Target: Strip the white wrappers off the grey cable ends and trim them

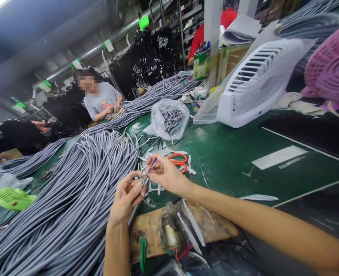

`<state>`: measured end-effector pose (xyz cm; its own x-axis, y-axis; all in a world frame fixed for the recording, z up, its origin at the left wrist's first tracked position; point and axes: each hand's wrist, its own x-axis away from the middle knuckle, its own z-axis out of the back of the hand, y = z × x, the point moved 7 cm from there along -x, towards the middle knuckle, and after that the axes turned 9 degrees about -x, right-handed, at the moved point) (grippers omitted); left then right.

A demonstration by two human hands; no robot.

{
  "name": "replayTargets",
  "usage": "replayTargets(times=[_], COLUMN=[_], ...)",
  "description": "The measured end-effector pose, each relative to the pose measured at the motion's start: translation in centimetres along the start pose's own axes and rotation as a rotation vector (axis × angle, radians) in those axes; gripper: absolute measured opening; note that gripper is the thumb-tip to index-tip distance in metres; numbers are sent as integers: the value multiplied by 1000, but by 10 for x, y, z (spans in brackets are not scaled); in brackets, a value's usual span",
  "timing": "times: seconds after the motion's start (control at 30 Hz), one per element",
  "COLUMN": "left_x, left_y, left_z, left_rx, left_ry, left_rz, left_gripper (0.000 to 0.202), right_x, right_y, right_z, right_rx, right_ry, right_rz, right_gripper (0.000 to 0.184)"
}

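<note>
Grey cable pinched at its end in left hand; right hand grips its red/blue cores (stripped, splayed). Held above bench near edge, orange scissors just behind.

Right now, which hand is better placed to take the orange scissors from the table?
The right hand, probably. It is just beside the orange scissors, though it pinches the coloured wires. The left hand is farther away and holds the grey cable.
</note>
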<state>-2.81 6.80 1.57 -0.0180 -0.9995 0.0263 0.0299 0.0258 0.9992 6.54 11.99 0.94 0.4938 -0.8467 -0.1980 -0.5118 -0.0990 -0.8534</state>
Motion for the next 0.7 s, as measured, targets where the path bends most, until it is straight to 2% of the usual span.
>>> replayTargets(times=[0.13,0.23,0.37,0.57,0.7], left_x=[0,-1,-4,-6,-5], left_y=[1,4,11,7,8], left_z=[7,9,10,10,3], left_rx=[-135,-232,-269,-219,-185], left_ry=[155,213,211,191,138], left_rz=[-66,-159,-319,-341,-369], left_gripper=[28,25,22,21,19], right_x=[2,3,3,0,-3], right_y=[-3,-5,-7,-4,2], right_z=[-1,-1,-3,-4,1], right_rx=[39,58,1,-78,36], right_ry=[-25,-36,-81,-117,-35], right_rz=[39,57,41,44,13], right_gripper=[26,26,32,34,28])
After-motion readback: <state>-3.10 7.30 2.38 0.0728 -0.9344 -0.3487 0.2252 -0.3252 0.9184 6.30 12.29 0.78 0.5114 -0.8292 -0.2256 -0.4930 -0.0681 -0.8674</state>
